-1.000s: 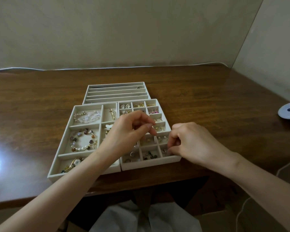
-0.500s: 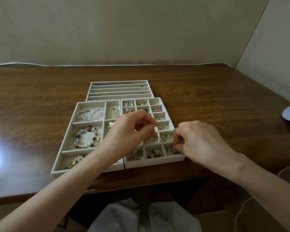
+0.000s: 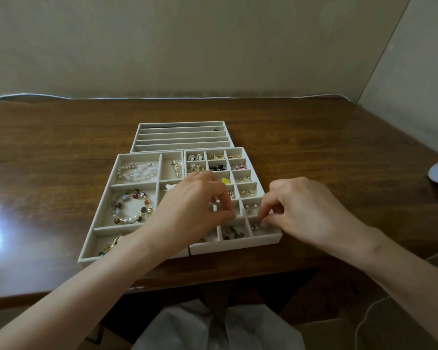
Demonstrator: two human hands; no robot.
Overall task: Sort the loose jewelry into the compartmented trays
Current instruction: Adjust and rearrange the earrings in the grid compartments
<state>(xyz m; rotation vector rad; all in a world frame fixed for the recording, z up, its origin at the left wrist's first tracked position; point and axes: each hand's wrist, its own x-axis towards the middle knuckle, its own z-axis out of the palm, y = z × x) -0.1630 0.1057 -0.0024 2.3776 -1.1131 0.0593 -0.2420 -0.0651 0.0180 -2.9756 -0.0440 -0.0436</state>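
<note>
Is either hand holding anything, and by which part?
Cannot tell. The left hand pinches thumb to finger over the grid tray; the right hand reaches into its near corner. Anything held is too small.

Over the grid tray (image 3: 238,245), frame centre: pinching above middle cells with the left hand (image 3: 187,213), dipping fingertips into the lower-right cell with the right hand (image 3: 306,213).
</note>
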